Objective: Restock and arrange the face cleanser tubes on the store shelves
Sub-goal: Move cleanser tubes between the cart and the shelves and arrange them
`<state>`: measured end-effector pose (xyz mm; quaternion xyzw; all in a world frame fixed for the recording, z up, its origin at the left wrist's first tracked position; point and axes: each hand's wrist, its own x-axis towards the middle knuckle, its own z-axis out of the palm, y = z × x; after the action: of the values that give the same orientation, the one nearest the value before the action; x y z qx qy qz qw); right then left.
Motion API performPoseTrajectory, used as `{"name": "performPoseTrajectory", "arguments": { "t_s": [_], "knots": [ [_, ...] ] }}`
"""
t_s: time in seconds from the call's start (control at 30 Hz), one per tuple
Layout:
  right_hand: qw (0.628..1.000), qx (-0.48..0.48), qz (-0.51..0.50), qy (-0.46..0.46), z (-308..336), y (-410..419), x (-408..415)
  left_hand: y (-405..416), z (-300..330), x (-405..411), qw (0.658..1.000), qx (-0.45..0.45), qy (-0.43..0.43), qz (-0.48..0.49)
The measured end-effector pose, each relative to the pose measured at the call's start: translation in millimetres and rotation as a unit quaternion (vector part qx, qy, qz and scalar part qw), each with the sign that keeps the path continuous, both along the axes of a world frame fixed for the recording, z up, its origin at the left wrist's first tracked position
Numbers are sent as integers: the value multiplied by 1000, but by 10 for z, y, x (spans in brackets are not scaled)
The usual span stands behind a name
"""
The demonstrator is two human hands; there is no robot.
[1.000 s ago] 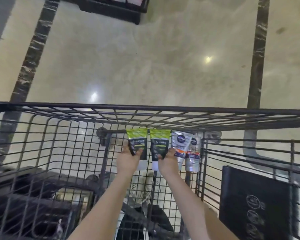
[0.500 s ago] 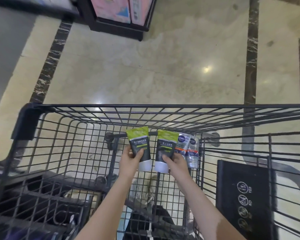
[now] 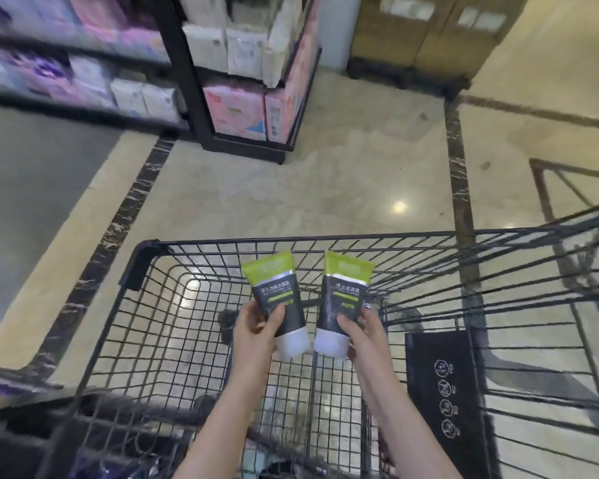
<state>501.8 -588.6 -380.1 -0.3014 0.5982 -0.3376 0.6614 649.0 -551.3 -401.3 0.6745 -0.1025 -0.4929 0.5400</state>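
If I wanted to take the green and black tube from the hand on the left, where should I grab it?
Probably the green top end of the left tube, coming from above. The left hand already wraps its dark middle, and the white cap points down toward the cart. The top is flat, wide and free, so a pinch grip across it should fit.

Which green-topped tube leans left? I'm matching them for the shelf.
The tube in the left hand: the left tube tips its green end leftward, while the right tube stands nearly upright.
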Motion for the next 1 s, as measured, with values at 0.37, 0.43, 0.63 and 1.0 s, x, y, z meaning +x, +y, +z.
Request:
{"name": "performPoseTrajectory", "arguments": {
  "t_s": [0.37,0.43,0.63,1.0],
  "knots": [
    [990,-116,48,-61,1173,224,-142,445,1354,-244,981,-167,-76,58],
    [985,-136,84,-67,1389,290,-189,598,1579,-322,975,-189,-86,83],
    [958,-210,163,-109,1963,539,-329,1134,2129,-554,946,-242,-150,152],
    [897,-238,301,-218,2533,1355,-258,2309,2750,-905,868,-302,-243,311]
  ]
}}
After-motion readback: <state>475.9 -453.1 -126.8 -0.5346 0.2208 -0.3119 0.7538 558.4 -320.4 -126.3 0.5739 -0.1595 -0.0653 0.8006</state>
